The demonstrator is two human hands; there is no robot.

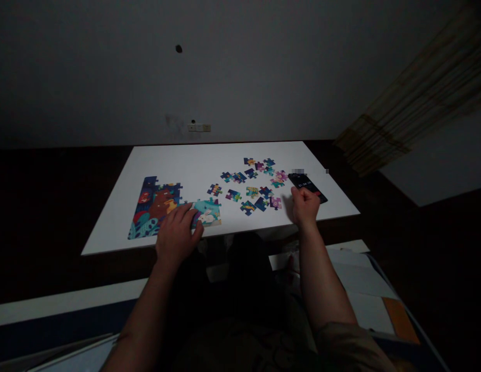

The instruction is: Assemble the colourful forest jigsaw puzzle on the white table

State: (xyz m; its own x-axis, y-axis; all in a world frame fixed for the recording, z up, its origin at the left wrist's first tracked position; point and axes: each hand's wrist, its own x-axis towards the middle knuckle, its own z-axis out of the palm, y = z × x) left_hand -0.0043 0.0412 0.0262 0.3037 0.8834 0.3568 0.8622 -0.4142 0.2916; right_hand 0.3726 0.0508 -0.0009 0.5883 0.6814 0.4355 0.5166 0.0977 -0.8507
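My left hand [177,233] lies palm down over the lower middle of a partly joined jigsaw puzzle [160,200], its fingers stretched out and covering part of the picture. A bear shows on the joined part, and a white rabbit to the right of my fingers. Curled closed, my right hand [305,206] is over the near edge of a black phone [302,181] with digits lit on its screen. Whatever its fingers hold, if anything, is hidden. Between the hands, several loose puzzle pieces [252,192] are scattered, some touching or overlapping.
Everything lies on a white table [108,222] that stands near a grey wall [264,77] with sockets [199,127]. A striped curtain [384,134] hangs at the right. Papers [360,279] and an orange-brown item [401,319] lie at my lower right.
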